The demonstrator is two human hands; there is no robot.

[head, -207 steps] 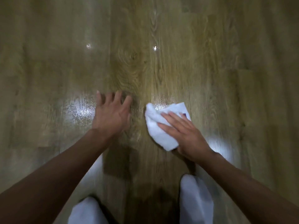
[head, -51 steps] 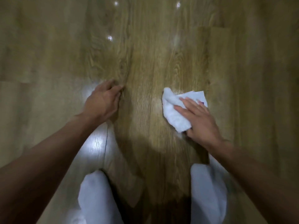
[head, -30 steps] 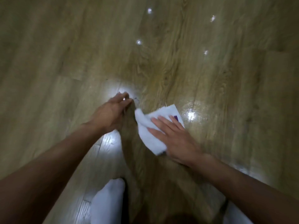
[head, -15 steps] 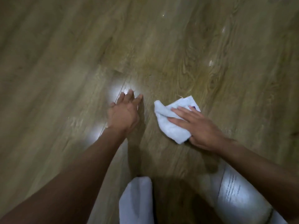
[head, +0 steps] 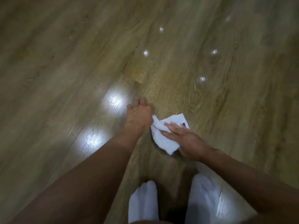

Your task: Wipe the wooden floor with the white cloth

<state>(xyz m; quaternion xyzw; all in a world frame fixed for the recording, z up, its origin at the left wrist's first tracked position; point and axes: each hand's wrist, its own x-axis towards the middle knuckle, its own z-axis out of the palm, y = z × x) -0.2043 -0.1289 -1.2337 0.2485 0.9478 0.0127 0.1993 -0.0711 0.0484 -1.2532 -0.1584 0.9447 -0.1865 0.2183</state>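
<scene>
A crumpled white cloth (head: 163, 139) with a small purple tag lies on the wooden floor (head: 178, 81) just ahead of my knees. My right hand (head: 186, 139) presses flat on the cloth with straight fingers, covering its right half. My left hand (head: 139, 115) rests on the floor with fingers spread, immediately left of the cloth, and its edge overlaps the cloth's left corner.
My two knees in white fabric (head: 144, 201) (head: 203, 198) rest on the floor at the bottom. Bright light reflections (head: 115, 101) (head: 93, 139) shine on the glossy planks left of my hands. Bare planks stretch in all directions.
My right hand has slid the cloth leftward until it meets my left hand. The view has swung, and both knees show again at the bottom.
</scene>
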